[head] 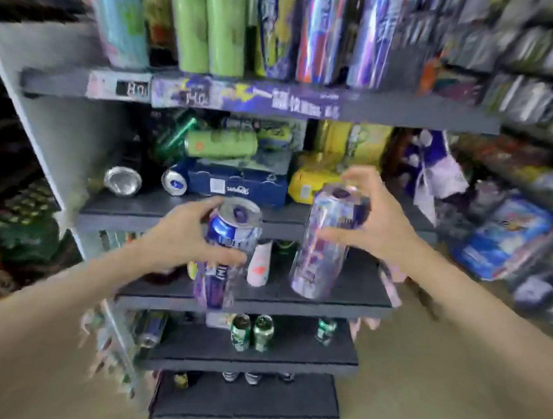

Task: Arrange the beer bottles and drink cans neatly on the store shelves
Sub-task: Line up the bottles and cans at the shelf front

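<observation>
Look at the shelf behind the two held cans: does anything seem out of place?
Yes. A green can lies on its side atop a blue carton, and two more cans lie toppled beside it, ends facing outward, not upright.

The middle shelf (198, 214) has bare front board; toppled cans (220, 143) and a blue carton (236, 184) crowd its back.

Two hand-held tall cans (229, 252), two small green cans (250, 332), two lime-green cans (207, 19).
</observation>
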Motion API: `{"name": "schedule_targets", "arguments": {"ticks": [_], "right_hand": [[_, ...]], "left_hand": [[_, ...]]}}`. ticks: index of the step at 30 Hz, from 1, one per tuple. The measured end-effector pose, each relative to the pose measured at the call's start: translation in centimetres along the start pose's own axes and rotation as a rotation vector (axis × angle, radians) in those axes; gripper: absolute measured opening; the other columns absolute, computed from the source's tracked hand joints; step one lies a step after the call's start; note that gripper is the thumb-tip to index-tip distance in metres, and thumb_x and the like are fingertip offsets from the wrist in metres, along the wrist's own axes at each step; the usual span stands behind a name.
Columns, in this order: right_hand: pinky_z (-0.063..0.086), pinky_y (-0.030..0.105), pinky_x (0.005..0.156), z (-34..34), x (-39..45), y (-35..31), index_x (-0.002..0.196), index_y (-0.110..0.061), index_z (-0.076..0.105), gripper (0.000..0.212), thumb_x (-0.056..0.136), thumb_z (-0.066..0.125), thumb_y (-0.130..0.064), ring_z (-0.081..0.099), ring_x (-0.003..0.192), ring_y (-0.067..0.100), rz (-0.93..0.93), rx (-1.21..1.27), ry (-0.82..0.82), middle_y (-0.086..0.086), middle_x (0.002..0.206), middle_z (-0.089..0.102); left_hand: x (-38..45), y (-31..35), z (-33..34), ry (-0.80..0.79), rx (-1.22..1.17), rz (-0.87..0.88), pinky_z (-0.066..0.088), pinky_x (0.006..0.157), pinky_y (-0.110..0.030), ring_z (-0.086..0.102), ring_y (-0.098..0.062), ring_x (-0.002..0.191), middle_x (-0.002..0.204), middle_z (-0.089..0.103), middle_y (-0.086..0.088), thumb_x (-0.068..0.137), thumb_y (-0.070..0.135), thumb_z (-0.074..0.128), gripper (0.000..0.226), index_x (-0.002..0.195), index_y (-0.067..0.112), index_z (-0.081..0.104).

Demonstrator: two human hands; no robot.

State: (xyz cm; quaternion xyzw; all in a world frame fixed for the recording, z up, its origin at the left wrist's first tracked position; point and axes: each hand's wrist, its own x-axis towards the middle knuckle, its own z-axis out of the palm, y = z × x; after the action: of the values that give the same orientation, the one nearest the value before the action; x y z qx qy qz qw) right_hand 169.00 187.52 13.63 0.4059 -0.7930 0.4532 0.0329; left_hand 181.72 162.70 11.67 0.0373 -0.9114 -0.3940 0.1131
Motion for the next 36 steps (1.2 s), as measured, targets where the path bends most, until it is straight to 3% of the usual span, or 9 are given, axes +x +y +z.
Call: {"name": "schedule_targets", "arguments": {"ticks": [4,7,12,16,21,24,28,30,36], "right_hand": [[0.048,0.033,0.089,-8.4,3.0,-3.9,0.105,-0.037,0.042,0.073,0.049,0.087,-0.050,0.059,0.097,0.014,-0.096,0.117,0.303,-0.005,0.109,0.057],[0.050,0.021,0.075,-13.1,5.2,-4.9,0.112,-0.025,0.041,0.065,0.064,0.085,-0.023,0.058,0.081,0.003,-0.126,0.208,0.440,0.002,0.105,0.057],[0.048,0.017,0.072,-19.2,10.3,-4.0,0.106,-0.021,0.042,0.053,0.071,0.081,-0.016,0.054,0.079,0.003,-0.169,0.280,0.559,-0.005,0.097,0.055],[0.049,0.022,0.073,-21.5,15.2,-1.4,0.101,-0.021,0.044,0.049,0.069,0.081,-0.015,0.056,0.080,0.007,-0.166,0.270,0.558,-0.006,0.094,0.055],[0.044,0.008,0.064,-21.1,20.5,1.4,0.106,-0.017,0.045,0.054,0.067,0.083,-0.016,0.053,0.078,0.003,-0.133,0.214,0.508,-0.005,0.096,0.055],[0.047,0.021,0.072,-20.8,22.9,3.0,0.107,-0.019,0.042,0.054,0.070,0.081,-0.018,0.055,0.082,0.011,-0.112,0.225,0.517,-0.006,0.094,0.055],[0.045,0.030,0.091,-21.4,24.0,5.2,0.137,-0.019,0.026,0.094,0.064,0.085,-0.021,0.055,0.105,0.017,-0.096,0.104,0.319,0.005,0.127,0.051],[0.042,0.034,0.099,-21.9,23.6,6.0,0.145,-0.022,0.012,0.110,0.063,0.086,-0.022,0.051,0.115,0.018,-0.058,0.068,0.249,0.002,0.134,0.046],[0.040,0.032,0.093,-22.1,25.8,6.9,0.142,-0.015,0.018,0.099,0.068,0.083,-0.025,0.051,0.119,0.024,0.057,-0.030,0.262,0.005,0.132,0.052]], "left_hand": [[3.4,9.8,-2.0,0.089,-0.108,0.140,0.045,0.070,-0.006,0.059,0.014,0.070,0.082,0.067,0.021,0.047,0.040,0.090,0.061,0.098,0.026,0.060],[6.2,14.1,-2.5,0.173,-0.233,0.145,0.047,0.063,-0.009,0.063,0.006,0.067,0.072,0.069,0.020,0.057,0.026,0.086,0.042,0.089,0.027,0.060],[11.5,20.6,-3.1,0.354,-0.385,0.138,0.049,0.071,-0.027,0.062,-0.009,0.076,0.084,0.067,0.007,0.063,0.028,0.080,0.031,0.086,0.024,0.061],[15.7,23.6,-3.6,0.478,-0.449,0.132,0.048,0.072,-0.025,0.062,-0.010,0.073,0.082,0.067,0.004,0.069,0.026,0.079,0.023,0.084,0.020,0.062],[20.4,24.3,-3.5,0.518,-0.512,0.026,0.049,0.064,-0.027,0.063,-0.016,0.075,0.084,0.067,-0.001,0.069,0.022,0.080,0.032,0.091,0.013,0.059],[23.0,23.9,-2.8,0.560,-0.509,-0.017,0.048,0.059,-0.027,0.063,-0.015,0.073,0.085,0.066,-0.002,0.068,0.023,0.081,0.037,0.094,0.014,0.056],[25.4,23.3,-2.1,0.624,-0.502,-0.004,0.045,0.054,-0.023,0.062,-0.010,0.070,0.086,0.065,0.001,0.070,0.024,0.080,0.047,0.107,0.009,0.055],[26.3,22.9,-1.6,0.668,-0.458,0.018,0.048,0.061,-0.025,0.063,-0.012,0.076,0.094,0.066,0.000,0.070,0.026,0.079,0.051,0.111,0.010,0.054],[27.8,21.9,0.6,0.710,-0.212,0.125,0.044,0.080,-0.029,0.054,-0.013,0.097,0.111,0.053,-0.001,0.072,0.023,0.079,0.064,0.116,0.019,0.034]]}}
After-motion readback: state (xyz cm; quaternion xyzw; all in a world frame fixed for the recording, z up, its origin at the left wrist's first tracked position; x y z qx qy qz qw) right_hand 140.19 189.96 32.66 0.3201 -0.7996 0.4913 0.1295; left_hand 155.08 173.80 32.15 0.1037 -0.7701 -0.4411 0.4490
